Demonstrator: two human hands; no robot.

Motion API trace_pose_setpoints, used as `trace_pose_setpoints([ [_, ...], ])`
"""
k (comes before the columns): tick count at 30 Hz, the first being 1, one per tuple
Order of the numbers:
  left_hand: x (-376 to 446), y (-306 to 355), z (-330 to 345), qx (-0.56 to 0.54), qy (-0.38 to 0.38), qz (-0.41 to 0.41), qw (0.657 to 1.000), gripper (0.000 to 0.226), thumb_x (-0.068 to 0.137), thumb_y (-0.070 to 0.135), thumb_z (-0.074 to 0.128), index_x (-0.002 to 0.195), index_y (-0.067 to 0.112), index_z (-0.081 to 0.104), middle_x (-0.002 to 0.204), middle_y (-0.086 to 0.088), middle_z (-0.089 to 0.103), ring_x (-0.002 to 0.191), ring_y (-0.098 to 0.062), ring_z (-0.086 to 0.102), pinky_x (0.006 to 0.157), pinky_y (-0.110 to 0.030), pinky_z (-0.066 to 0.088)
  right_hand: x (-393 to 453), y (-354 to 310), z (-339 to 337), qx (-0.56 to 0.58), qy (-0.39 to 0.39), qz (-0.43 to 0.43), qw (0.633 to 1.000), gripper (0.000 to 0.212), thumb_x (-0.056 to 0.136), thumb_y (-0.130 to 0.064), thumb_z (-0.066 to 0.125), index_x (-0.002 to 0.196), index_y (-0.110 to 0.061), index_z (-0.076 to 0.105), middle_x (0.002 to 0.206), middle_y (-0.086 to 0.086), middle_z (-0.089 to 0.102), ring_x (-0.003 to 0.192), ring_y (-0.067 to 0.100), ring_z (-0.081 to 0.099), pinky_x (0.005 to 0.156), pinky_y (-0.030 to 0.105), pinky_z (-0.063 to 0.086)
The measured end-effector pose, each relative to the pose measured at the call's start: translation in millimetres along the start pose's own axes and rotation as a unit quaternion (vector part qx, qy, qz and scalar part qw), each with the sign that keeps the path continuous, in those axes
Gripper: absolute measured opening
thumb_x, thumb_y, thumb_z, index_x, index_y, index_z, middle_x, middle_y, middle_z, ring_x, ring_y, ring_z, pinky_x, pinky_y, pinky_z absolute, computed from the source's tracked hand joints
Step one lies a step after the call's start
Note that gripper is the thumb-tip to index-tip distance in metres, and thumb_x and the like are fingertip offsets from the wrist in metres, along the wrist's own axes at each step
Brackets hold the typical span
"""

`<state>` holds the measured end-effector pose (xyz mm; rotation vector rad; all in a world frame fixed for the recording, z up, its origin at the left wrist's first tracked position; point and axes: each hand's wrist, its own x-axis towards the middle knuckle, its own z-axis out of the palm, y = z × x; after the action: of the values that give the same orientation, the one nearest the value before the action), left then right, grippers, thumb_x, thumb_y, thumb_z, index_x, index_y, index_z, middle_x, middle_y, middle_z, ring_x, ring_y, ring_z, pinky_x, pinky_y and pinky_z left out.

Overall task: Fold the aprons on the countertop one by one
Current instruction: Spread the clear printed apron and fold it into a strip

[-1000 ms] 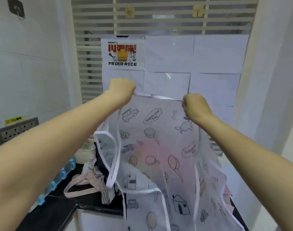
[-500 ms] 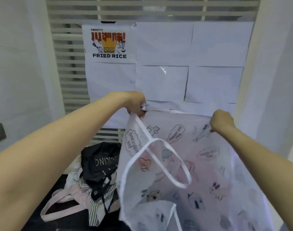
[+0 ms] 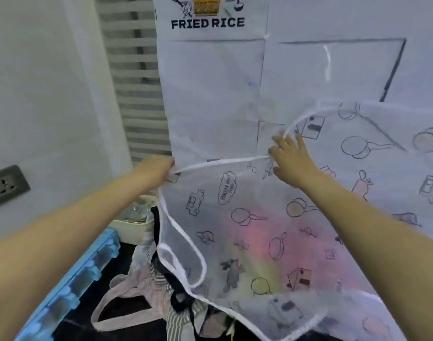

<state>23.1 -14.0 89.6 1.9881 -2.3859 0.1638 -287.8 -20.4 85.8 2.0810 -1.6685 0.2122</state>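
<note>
A sheer white apron (image 3: 247, 232) printed with cartoon drawings hangs spread in the air above the dark bench (image 3: 126, 313). The left hand (image 3: 158, 168) pinches its white-trimmed top edge at the left corner, fingers curled round the hem. The right hand (image 3: 290, 156) has its fingers spread and loose, touching the trim where the neck strap loops upward. Beneath the apron's left side a heap of other aprons (image 3: 158, 291), striped, pink and black, lies on the bench, beside a blue tray (image 3: 70, 289).
</note>
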Motion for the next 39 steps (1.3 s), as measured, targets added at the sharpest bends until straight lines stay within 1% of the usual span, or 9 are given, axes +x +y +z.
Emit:
trace_pose_setpoints([
  [6,23.0,-17.6,43.7,0.175,0.073,-0.020,0.982,0.058,0.089,0.001,0.048,0.142,0.016,0.031,0.145,-0.010,0.036,0.128,-0.030,0.039,0.103,-0.039,0.031,41.7,-37.4,92.6,0.015,-0.107,-0.077,0.991,0.049,0.092,-0.008,0.046,0.140,-0.010,0.036,0.157,0.008,0.007,0.144,0.028,0.010,0.117,0.044,-0.004],
  [10,32.1,33.5,80.3,0.177,0.155,0.220,0.947,0.075,0.053,-0.017,0.062,0.123,0.011,0.059,0.128,-0.017,0.057,0.115,-0.032,0.057,0.095,-0.047,0.045,45.2,-47.2,133.7,0.026,-0.122,-0.148,0.981,0.052,0.093,-0.009,0.041,0.144,-0.010,0.030,0.158,0.008,0.007,0.143,0.029,0.013,0.118,0.042,-0.001],
  [13,26.8,79.2,129.0,0.168,-0.056,0.306,0.935,0.077,0.085,0.004,0.056,0.150,0.024,0.020,0.159,-0.003,0.010,0.145,-0.023,0.011,0.116,-0.045,0.017,43.9,-54.7,155.8,0.066,-0.134,-0.180,0.972,0.056,0.093,-0.009,0.040,0.147,-0.011,0.023,0.158,0.008,0.007,0.145,0.027,0.010,0.118,0.042,-0.001],
  [16,26.9,117.2,171.6,0.161,-0.220,0.325,0.906,0.088,0.090,0.033,0.059,0.150,0.033,-0.006,0.158,0.002,-0.014,0.145,-0.025,-0.013,0.116,-0.047,0.005,40.1,-59.4,161.1,0.130,-0.116,-0.191,0.966,0.060,0.092,-0.009,0.040,0.149,-0.013,0.022,0.159,0.006,0.008,0.145,0.025,0.011,0.118,0.040,-0.002],
  [21,47.6,143.2,208.1,0.125,-0.287,0.245,0.918,0.089,0.091,0.043,0.054,0.148,0.031,-0.014,0.157,0.000,-0.016,0.142,-0.036,-0.017,0.114,-0.057,0.002,7.9,-51.6,145.2,0.285,-0.118,-0.163,0.937,0.058,0.091,-0.019,0.045,0.147,-0.021,0.029,0.157,-0.003,0.019,0.146,0.026,0.005,0.117,0.045,-0.001],
  [25,56.6,149.0,223.9,0.115,-0.285,0.214,0.927,0.088,0.093,0.049,0.047,0.147,0.029,-0.018,0.157,0.002,-0.019,0.141,-0.039,-0.018,0.112,-0.062,0.002,-58.0,-30.7,162.0,0.283,-0.264,-0.058,0.920,0.058,0.095,-0.028,0.045,0.147,-0.017,0.024,0.153,0.007,0.024,0.136,0.027,0.033,0.108,0.042,0.034],
  [30,56.4,155.0,232.1,0.121,-0.285,0.198,0.930,0.086,0.093,0.054,0.042,0.146,0.029,-0.021,0.156,0.004,-0.023,0.140,-0.040,-0.020,0.110,-0.064,0.000,-141.2,-4.7,208.3,0.160,-0.463,0.092,0.867,0.116,0.075,-0.060,0.065,0.147,-0.028,-0.020,0.153,0.009,-0.028,0.141,0.044,-0.012,0.109,0.067,0.009],
  [34,53.9,152.2,235.6,0.123,-0.286,0.188,0.932,0.083,0.092,0.061,0.036,0.146,0.033,-0.020,0.155,0.003,-0.024,0.139,-0.043,-0.021,0.110,-0.065,-0.003,-157.2,0.2,235.6,0.181,-0.499,0.117,0.839,0.120,0.072,-0.067,0.062,0.145,-0.030,-0.025,0.150,0.006,-0.036,0.138,0.049,-0.015,0.105,0.072,0.009],
  [39,52.6,116.8,238.7,0.131,-0.331,0.090,0.930,0.084,0.087,0.072,0.028,0.146,0.035,-0.018,0.156,0.005,-0.020,0.138,-0.049,-0.018,0.109,-0.065,-0.003,-126.7,5.9,259.1,0.122,-0.495,0.043,0.859,0.128,0.064,-0.075,0.062,0.143,-0.030,-0.028,0.149,0.008,-0.037,0.138,0.043,-0.025,0.104,0.073,0.003],
])
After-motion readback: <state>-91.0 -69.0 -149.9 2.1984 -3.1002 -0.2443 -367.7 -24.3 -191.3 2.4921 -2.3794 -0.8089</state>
